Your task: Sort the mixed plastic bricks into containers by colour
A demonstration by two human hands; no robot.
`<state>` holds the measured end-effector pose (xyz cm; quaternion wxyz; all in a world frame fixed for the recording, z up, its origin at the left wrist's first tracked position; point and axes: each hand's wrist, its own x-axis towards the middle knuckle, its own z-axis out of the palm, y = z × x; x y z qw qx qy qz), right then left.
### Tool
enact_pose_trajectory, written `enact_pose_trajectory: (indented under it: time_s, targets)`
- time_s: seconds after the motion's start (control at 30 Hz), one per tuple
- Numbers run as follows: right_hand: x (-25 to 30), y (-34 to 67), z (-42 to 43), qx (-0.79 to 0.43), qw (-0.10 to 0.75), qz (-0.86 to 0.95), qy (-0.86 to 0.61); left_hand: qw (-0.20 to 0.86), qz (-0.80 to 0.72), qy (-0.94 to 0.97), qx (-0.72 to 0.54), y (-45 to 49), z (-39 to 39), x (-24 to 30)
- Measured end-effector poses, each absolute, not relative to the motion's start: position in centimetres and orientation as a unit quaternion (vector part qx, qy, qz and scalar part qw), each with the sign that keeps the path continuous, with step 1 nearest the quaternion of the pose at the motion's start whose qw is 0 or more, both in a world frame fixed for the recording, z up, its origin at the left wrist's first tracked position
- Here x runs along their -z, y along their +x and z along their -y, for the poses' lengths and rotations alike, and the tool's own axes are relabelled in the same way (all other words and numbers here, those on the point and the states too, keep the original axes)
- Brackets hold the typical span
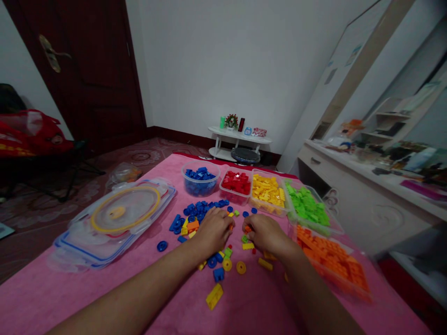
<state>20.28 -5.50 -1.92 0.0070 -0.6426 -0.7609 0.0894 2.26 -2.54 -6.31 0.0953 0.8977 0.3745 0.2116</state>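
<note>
pink-clothed tabletop (253, 304) carrying 5 clear tubs (235, 199), each with bricks of 1 colour, along its far and right sides. left hand (216, 229) and right hand (267, 232) rest among mixed loose bricks (219, 274); the fingers of each curl at 1 small orange piece (247, 229), firmness of grasp indeterminable. a light fingertip pinch should best spare neighbouring pieces.

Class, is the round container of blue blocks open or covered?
Open: blue blocks heap uncovered in the round container, and a yellow-ringed lid lies to its left.
</note>
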Motion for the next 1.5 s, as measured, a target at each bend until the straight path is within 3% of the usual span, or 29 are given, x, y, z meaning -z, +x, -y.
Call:
enact_pose_trajectory:
  time_s: [0.3, 0.4, 0.57, 0.7, 1.03, 1.23, 1.33, 1.5]
  targets:
    - [0.2, 21.5, 5.7, -0.091, 0.027, 0.751, -0.653, 0.134, -0.366, 0.873, -0.291, 1.7, 2.7, 4.2]
    - [-0.8, 21.4, 5.9, -0.098, 0.107, 0.741, -0.655, 0.199, -0.357, 0.846, -0.343, 1.6, 2.9, 2.7]
    - [-1.4, 19.5, 6.4, -0.307, 0.291, 0.689, -0.589, 0.419, -0.354, 0.71, -0.442, 1.9, 3.2, 1.6]
    - [-1.4, 18.0, 6.6, -0.361, 0.382, 0.673, -0.52, 0.535, -0.339, 0.616, -0.469, 2.1, 3.0, 1.7]
    - [-1.6, 17.1, 7.5, -0.291, 0.346, 0.757, -0.471, 0.547, -0.32, 0.635, -0.443, 2.1, 2.9, 2.1]
    - [-4.6, 22.1, 9.3, -0.133, 0.309, 0.718, -0.61, 0.532, -0.333, 0.631, -0.456, 1.6, 3.2, 0.7]
    - [-5.9, 27.4, 10.8, -0.039, 0.216, 0.698, -0.681, 0.555, -0.33, 0.584, -0.492, 1.0, 2.9, -0.1]
    - [-5.1, 33.8, 12.2, -0.021, 0.043, 0.668, -0.743, 0.635, -0.277, 0.458, -0.556, -0.1, 1.9, -0.9]
